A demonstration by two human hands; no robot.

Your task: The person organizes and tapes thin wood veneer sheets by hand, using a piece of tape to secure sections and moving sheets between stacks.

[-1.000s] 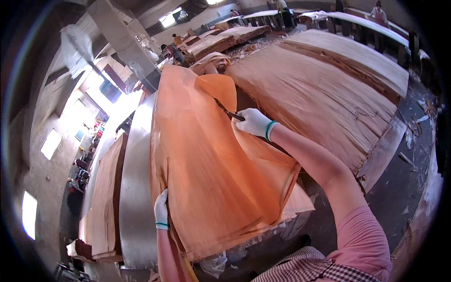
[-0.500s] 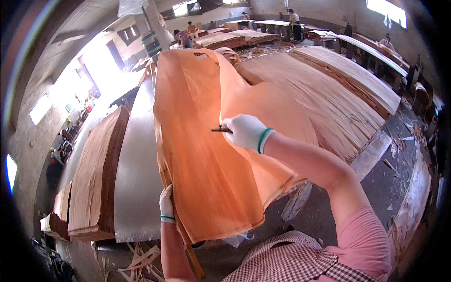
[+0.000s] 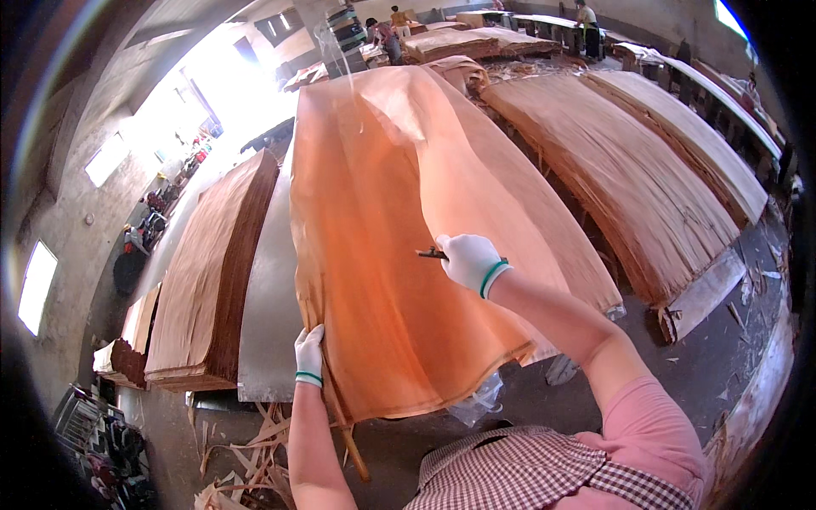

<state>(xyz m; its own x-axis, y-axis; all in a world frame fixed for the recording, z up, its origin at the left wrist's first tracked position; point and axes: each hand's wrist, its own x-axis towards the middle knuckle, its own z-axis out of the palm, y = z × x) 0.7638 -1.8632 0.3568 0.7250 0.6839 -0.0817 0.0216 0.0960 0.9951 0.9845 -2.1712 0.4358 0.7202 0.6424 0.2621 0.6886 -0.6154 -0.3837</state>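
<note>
A large orange-brown wood veneer sheet (image 3: 374, 297) spreads in front of me, its right part folded over in a paler, wavy layer. At its left edge my left hand (image 3: 309, 353), in a white glove with a green cuff, is closed on the edge of the sheet. Beside that hand a thin wooden stick (image 3: 354, 455) runs down along the edge and sticks out below it. My right hand (image 3: 472, 262), gloved alike, is closed around a slim dark tool (image 3: 432, 253) above the fold. The tool's kind is hidden by the fingers.
A thick veneer stack (image 3: 212, 272) and a grey metal-like sheet (image 3: 265, 323) lie to the left. On the right are more veneer stacks (image 3: 612, 170). Wood scraps (image 3: 255, 459) litter the floor. Several people, one by the benches (image 3: 586, 30), are at the far end.
The view has shifted. The folded part of the veneer sheet has spread out to the right and lies lower and flatter. Both hands keep their hold.
</note>
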